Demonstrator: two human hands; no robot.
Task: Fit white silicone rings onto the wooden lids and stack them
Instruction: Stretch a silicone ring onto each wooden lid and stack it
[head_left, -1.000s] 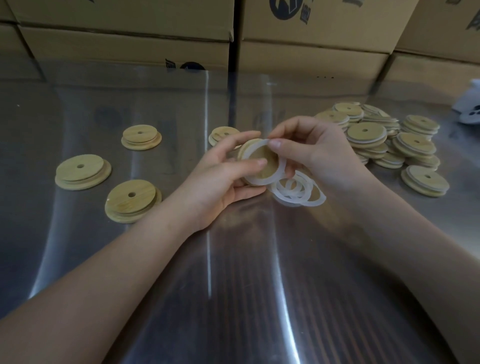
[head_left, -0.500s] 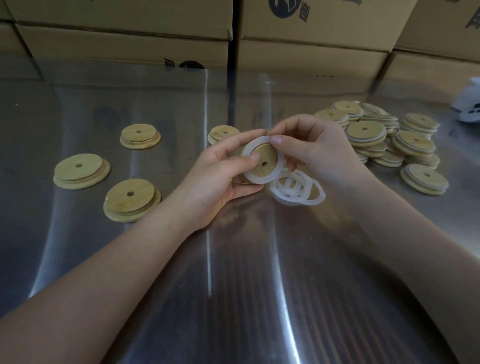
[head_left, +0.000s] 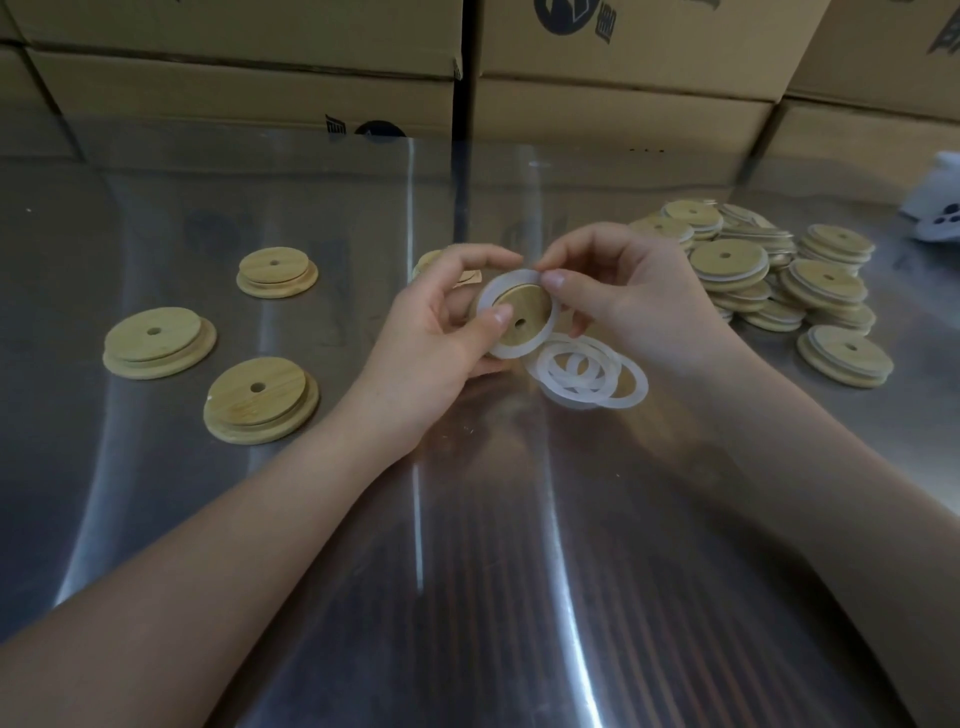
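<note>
Fingers of the left hand (head_left: 436, 338) and right hand (head_left: 634, 306) pinch a round wooden lid (head_left: 524, 304), its white silicone ring (head_left: 511, 352) seemingly almost seated, just above the shiny tabletop (head_left: 467, 571); ringed lids (head_left: 779, 280) are heaped right, while bare lids (head_left: 260, 397) and loose rings (head_left: 587, 376) remain.

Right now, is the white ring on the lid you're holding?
On. The white ring circles the wooden lid in the left hand; the right hand pinches the ring. Fully seated? Cannot tell.

Your lid (head_left: 524, 304): pale yellow wood grain | its ring (head_left: 514, 351): white | your worktop (head_left: 467, 571): streaked silver-grey | boxes (head_left: 623, 109): tan, dark print
</note>
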